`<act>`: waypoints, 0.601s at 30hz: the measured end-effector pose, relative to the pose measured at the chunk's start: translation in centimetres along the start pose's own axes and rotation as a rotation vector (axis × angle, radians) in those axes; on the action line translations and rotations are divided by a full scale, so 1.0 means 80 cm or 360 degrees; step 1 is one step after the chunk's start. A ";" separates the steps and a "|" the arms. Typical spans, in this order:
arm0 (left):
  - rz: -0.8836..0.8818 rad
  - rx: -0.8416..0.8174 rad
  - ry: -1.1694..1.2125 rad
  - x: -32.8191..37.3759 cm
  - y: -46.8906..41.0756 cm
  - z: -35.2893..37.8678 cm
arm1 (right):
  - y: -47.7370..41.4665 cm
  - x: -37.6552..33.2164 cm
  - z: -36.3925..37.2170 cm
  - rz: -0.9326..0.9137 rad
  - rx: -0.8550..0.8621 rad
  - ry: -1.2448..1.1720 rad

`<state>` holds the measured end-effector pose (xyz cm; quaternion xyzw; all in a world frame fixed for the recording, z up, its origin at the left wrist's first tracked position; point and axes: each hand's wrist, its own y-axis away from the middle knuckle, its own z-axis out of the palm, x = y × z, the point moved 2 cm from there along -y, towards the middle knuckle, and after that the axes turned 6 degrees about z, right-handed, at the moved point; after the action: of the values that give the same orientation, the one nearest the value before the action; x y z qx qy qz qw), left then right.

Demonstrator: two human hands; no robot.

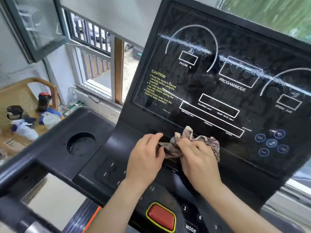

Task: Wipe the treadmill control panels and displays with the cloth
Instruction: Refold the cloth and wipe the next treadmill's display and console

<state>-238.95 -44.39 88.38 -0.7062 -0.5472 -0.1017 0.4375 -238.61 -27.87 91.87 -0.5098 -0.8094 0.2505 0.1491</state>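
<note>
Display panel [218, 78] tilted, streaked; broad bare glass toward its upper and right edges. Right hand [200, 158]: fingers curled, gripping bunched cloth [213, 145] at panel's lower edge. Left hand [144, 158] pinches cloth's left corner. Cup holder [80, 143] well left.

Display [218, 73] face above the hands: flat, open run of glass. Left hand [144, 157] and right hand [200, 162] crowd its lower edge, both gripping the bunched cloth [193, 142]. Open glass right of the cloth, up to the round button cluster [271, 143]. Open deck to the left as far as the cup holder [80, 143] recess. Raised red stop button [161, 216] sits between the forearms. Handrail [16, 174] bars far left.
</note>
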 end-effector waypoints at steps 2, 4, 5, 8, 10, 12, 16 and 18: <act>-0.0080 0.0047 0.0052 -0.007 0.001 -0.005 | -0.024 -0.019 0.014 0.0033 -0.0045 -0.0100; -0.0267 0.0137 0.0165 -0.016 -0.002 -0.016 | -0.054 -0.048 0.040 0.0002 -0.0133 -0.0170; -0.0333 0.0187 0.0201 -0.022 -0.006 -0.022 | -0.069 -0.064 0.053 -0.0022 -0.0172 -0.0173; -0.0366 0.0351 0.0085 -0.039 -0.021 -0.044 | -0.102 -0.098 0.084 -0.0034 -0.0225 -0.0201; -0.0323 0.0349 -0.0024 -0.046 -0.034 -0.051 | -0.111 -0.103 0.090 -0.0098 -0.0303 -0.0185; -0.0221 0.0273 -0.0098 -0.043 -0.044 -0.045 | -0.105 -0.093 0.081 -0.0134 -0.0310 -0.0115; 0.0044 0.0237 -0.0227 -0.014 -0.045 -0.014 | -0.072 -0.064 0.036 0.0049 -0.0062 -0.0181; 0.0237 0.0203 -0.0349 0.011 -0.040 0.001 | -0.053 -0.045 0.019 0.0105 -0.0029 -0.0192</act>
<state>-241.35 -43.65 90.50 -0.7225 -0.5432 0.0437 0.4254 -240.98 -33.00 93.00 -0.5216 -0.8019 0.2780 0.0871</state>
